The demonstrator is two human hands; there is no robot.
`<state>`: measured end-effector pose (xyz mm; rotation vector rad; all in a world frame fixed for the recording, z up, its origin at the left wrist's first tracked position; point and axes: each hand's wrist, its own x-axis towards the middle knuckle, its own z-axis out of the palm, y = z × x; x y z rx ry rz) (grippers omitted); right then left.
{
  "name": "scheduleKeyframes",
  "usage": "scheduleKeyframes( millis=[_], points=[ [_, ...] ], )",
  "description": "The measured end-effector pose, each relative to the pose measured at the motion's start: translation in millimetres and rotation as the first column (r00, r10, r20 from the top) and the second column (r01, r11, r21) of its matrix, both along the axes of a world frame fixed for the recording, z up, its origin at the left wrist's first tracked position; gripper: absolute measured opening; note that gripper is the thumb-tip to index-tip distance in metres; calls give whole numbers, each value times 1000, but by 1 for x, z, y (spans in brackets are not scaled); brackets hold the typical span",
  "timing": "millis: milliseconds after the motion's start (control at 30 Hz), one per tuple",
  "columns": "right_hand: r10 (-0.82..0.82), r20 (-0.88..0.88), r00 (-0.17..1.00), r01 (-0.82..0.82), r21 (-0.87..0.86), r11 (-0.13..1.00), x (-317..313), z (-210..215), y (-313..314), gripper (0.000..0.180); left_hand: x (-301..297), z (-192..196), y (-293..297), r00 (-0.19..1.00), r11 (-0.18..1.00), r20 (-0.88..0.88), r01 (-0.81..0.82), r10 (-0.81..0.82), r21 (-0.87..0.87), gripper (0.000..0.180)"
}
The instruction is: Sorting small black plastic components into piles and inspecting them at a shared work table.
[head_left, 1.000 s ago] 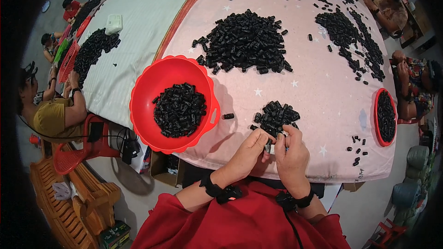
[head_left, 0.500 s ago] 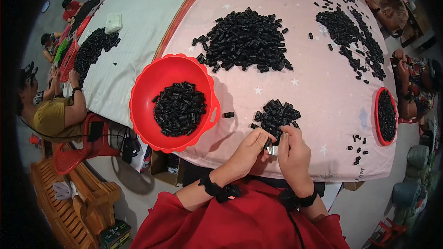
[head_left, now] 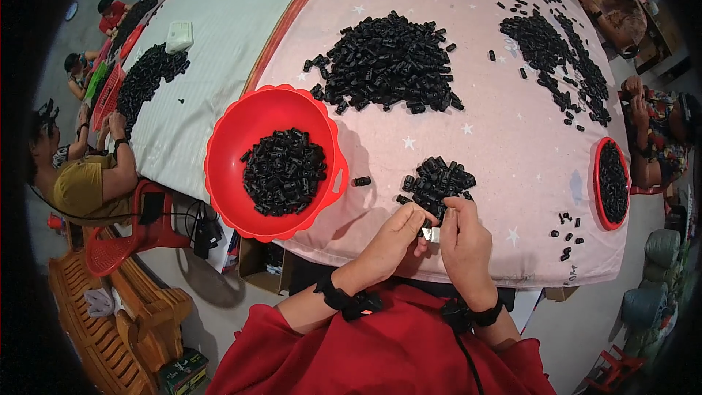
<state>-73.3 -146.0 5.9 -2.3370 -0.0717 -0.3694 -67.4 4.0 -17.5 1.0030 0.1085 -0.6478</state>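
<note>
Left hand (head_left: 395, 240) had its grip pinched on a black piece (head_left: 425, 226), couldn't tell with right hand (head_left: 466, 244); looked light, stiff, easiest held by its sides.

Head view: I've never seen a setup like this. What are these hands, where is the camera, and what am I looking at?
There is no machine here, just a person's bare left hand and right hand. The camera sits on that person's head and looks down; its fisheye lens bends straight edges near the rim. Picture left is the person's left.

On the pink cloth are a small pile of black pieces just beyond the hands and a larger pile farther off. A red bowl at left holds more.

The left fingers pinch a small black piece. A shiny piece shows between the hands; I can't tell which one grips it.
</note>
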Motion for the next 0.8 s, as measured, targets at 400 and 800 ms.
scheduleKeyframes(
  millis=[400,800],
  points=[
    [28,-36,999,-29,-19,999,-1,3,2,16,0,-4,-2,999,1000,52,2,-2,2,33],
    [23,-14,1000,-24,-24,999,-1,3,2,15,0,-5,-3,998,1000,57,-8,7,23,33]
  ],
)
